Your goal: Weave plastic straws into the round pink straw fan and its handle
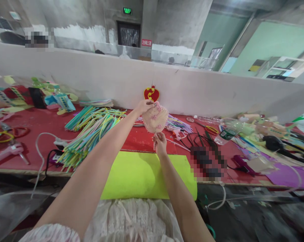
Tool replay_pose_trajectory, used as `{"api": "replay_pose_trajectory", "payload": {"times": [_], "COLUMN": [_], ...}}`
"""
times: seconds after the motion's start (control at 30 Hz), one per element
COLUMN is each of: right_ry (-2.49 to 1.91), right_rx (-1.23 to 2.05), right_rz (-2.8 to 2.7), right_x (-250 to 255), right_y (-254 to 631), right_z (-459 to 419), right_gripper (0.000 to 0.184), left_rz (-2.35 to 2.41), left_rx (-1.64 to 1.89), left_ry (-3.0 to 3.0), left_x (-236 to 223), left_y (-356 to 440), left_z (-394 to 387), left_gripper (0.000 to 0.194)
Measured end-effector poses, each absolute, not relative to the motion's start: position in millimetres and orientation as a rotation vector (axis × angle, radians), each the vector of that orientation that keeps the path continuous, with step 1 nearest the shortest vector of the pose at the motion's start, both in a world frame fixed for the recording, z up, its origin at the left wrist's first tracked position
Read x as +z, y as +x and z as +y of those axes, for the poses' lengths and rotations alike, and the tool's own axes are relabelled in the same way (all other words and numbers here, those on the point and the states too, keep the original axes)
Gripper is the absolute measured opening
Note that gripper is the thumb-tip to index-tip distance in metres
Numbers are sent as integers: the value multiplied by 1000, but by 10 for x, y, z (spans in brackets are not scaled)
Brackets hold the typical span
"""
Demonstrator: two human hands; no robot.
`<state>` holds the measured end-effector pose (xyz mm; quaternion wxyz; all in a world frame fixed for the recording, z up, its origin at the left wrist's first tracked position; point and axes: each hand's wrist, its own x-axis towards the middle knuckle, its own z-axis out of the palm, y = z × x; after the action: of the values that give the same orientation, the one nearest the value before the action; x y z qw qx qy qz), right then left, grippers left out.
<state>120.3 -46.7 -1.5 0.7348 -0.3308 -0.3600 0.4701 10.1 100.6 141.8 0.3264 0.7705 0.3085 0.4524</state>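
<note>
A small pale pink round fan (155,120) with pink flowers on it is held upright above the red table (40,122). My left hand (143,106) pinches its top rim. My right hand (160,142) grips its thin handle from below. Both arms reach forward over a yellow-green sheet (139,174) at the table's near edge. A red and gold heart ornament (151,93) stands against the white wall just behind the fan.
A heap of pastel strips (88,132) lies left of my arms. A pink glue gun (7,152), white cables and red scissors (17,131) sit far left. Right of the fan are a plastic bottle (226,134), black wires, scissors and a purple sheet (290,176).
</note>
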Motion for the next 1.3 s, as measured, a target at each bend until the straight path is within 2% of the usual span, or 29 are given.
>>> {"api": "replay_pose_trajectory", "payload": {"times": [0.43,0.77,1.03,1.23,1.3], "right_ry": [-724,-778,-894,-911,-899], "right_rx": [1029,1078,1104,976,949], "right_rz": [-757,-835,-808,-863,-871], "right_x": [-30,22,-3,-65,-84], "right_y": [1197,1191,1191,1253,1273], "right_z": [-452,-492,-448,-456,-450], "right_gripper": [32,27,45,53,55], "left_rz": [720,740,748,717,716], "left_rx": [1156,1115,1033,1350,1361], "left_ry": [1976,1930,2005,1642,1607], "left_x": [1421,1326,1257,1187,1199], "left_y": [99,116,130,189,176], "left_z": [1036,1029,923,968,994], "left_gripper": [33,42,33,32,34]}}
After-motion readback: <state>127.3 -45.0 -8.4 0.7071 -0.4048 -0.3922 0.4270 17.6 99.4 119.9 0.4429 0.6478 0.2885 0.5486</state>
